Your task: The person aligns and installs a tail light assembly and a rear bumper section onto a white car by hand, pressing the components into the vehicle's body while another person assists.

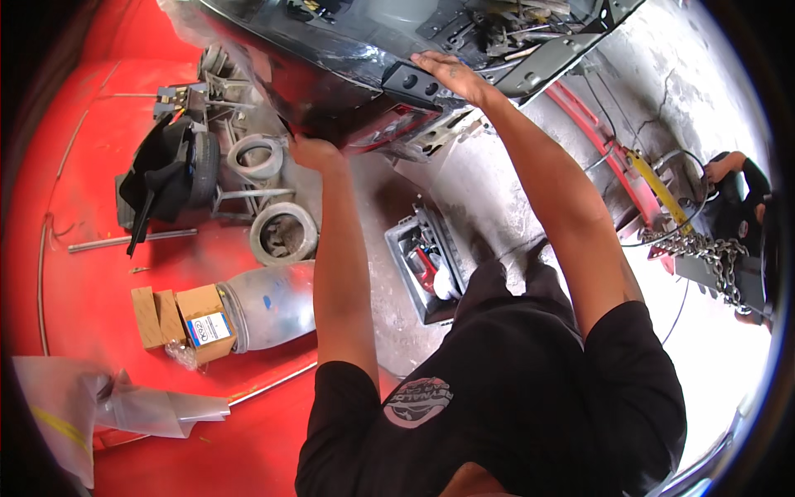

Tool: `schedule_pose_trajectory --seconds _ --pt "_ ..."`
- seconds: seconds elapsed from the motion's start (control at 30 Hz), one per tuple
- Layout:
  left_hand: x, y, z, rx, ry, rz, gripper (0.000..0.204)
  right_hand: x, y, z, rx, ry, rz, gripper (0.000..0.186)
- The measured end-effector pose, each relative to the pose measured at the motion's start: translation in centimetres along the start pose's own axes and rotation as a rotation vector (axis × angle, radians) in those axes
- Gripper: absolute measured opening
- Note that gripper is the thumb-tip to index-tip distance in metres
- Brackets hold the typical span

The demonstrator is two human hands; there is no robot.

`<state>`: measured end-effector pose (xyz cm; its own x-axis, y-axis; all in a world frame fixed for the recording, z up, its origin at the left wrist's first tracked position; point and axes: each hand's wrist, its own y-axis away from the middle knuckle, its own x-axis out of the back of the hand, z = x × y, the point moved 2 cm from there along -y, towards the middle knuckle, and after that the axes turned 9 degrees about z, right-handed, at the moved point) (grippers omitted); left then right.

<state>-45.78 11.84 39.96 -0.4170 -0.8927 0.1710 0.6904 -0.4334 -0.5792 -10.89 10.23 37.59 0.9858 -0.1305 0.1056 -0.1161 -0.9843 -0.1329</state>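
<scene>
A dark, glossy car body panel (315, 91) with red reflections spans the top of the head view. My left hand (317, 154) is closed at its lower left edge, the fingertips partly hidden behind the panel. Farther right, my right hand (451, 76) lies with fingers stretched out over the upper edge of a black piece with round holes (410, 81). Below that piece runs a glossy red strip (389, 124). Behind my right hand, the open grey-green car body (538, 76) holds loose debris.
Below stands an open grey toolbox (403, 248) with red items. To the left are a tyre (205, 164), grey rings (283, 234), cardboard boxes (207, 319) and a translucent drum (269, 306). At right, another person's hand (725, 166) is near a red frame (600, 137) and a chain (704, 247).
</scene>
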Motion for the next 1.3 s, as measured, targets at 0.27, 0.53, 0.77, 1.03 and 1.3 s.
schedule_pose_trajectory --seconds 0.27,0.53,0.77,1.03,1.3 --pt "-0.3 0.8 1.9 0.149 0.163 -0.056 0.048 -0.8 1.0 0.2 -0.025 0.034 0.02 0.056" --pt "0.2 1.6 3.2 0.173 0.109 -0.089 0.05 -0.3 0.1 0.9 0.019 0.1 0.045 0.054" --pt "0.5 1.9 2.8 0.187 0.184 -0.056 0.049 1.1 0.0 -0.4 0.032 0.001 -0.169 0.062" --pt "0.2 -0.2 1.1 0.177 0.22 0.001 0.045 -1.3 1.1 -1.1 -0.012 0.058 -0.031 0.077" --pt "-0.2 0.0 0.7 0.181 0.189 -0.02 0.048 0.5 0.7 -0.2 0.063 -0.027 -0.151 0.079"
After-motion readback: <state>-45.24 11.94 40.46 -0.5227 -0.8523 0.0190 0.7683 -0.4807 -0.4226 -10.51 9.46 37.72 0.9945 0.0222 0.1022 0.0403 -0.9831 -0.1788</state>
